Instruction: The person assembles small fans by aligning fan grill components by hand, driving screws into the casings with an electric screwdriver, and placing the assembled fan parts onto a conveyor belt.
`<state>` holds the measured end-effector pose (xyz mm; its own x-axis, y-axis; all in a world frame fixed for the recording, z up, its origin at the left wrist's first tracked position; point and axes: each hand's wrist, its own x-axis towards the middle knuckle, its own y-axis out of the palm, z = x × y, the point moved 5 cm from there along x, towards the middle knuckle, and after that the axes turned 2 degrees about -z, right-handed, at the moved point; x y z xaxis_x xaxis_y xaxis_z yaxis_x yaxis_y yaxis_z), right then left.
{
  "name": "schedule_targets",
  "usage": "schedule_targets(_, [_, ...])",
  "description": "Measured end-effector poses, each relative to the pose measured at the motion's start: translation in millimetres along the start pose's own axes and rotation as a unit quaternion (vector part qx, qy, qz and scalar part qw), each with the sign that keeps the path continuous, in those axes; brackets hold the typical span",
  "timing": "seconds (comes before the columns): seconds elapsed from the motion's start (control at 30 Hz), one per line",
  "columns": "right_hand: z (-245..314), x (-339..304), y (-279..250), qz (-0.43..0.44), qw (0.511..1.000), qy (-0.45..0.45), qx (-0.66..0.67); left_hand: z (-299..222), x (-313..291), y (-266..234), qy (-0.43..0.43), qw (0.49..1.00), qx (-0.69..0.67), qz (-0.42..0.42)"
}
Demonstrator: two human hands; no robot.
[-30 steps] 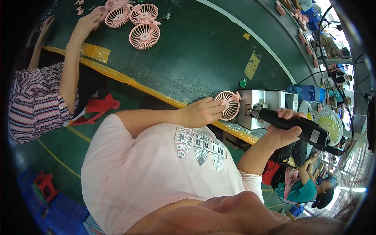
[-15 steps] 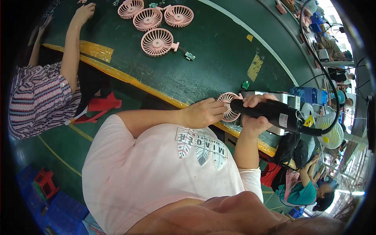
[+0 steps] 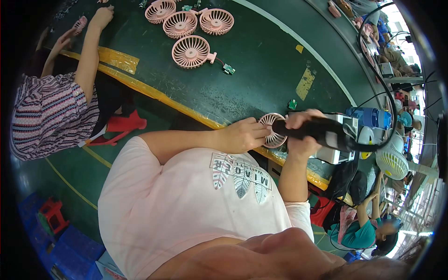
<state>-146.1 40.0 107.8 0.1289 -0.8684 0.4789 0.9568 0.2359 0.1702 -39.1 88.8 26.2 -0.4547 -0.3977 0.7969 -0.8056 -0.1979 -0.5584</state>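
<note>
A small pink fan housing [image 3: 276, 140] with radial ribs stands at the table's taped near edge. My left hand [image 3: 242, 135] grips its left side, with the fingers closed at the rim. In my right hand [image 3: 303, 146] is a black electric screwdriver [image 3: 326, 134], held nearly level, its nose pointing left at the middle of the housing. The tip is hidden or too small to make out. A small green circuit board [image 3: 292, 104] lies just beyond the housing.
Several pink fan housings [image 3: 190, 52] sit farther left; the nearest has a wired circuit board [image 3: 228, 69]. A black cable [image 3: 396, 107] loops at the right. A white box-shaped device [image 3: 333, 154] and a blue container [image 3: 373, 116] stand there. A co-worker's arm [image 3: 86, 60] reaches over the table at left.
The screwdriver has shifted slightly left, its nose closer over the housing. My left hand stays in place. At left, the co-worker's other hand has risen with a pink part.
</note>
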Motion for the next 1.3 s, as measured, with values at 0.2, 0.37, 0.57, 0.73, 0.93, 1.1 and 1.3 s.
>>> schedule_targets(0.2, [35.3, -0.8, -21.9, -0.088, 0.993, -0.047, -0.059, 58.6, 34.2, -15.8, -0.165, 0.985, 0.02, 0.038])
schedule_targets(0.37, [8.4, -10.9, 1.7, -0.038, 0.996, 0.0, -0.078, 182.7, 61.8, -74.5, -0.284, 0.899, 0.312, -0.116])
schedule_targets(0.57, [23.7, -6.0, -24.2, -0.034, 0.996, 0.088, -0.006, 213.4, 20.2, -63.0, -0.365, 0.87, 0.314, 0.106])
schedule_targets(0.73, [85.5, 15.4, -50.6, -0.051, 0.986, -0.139, -0.073, 95.0, 40.3, -30.4, -0.135, 0.976, 0.167, 0.012])
schedule_targets(0.93, [85.0, 28.8, -50.7, -0.045, 0.989, -0.125, -0.071, 18.7, 29.1, -1.8, -0.096, 0.993, -0.037, 0.049])
schedule_targets(1.1, [78.3, 34.7, -55.2, -0.11, 0.989, -0.076, -0.066, 15.8, 34.9, -1.8, -0.087, 0.994, -0.048, 0.048])
schedule_targets(1.3, [43.4, 9.2, -45.0, -0.067, 0.994, -0.085, -0.027, 17.1, 34.7, 6.4, -0.09, 0.995, -0.023, 0.028])
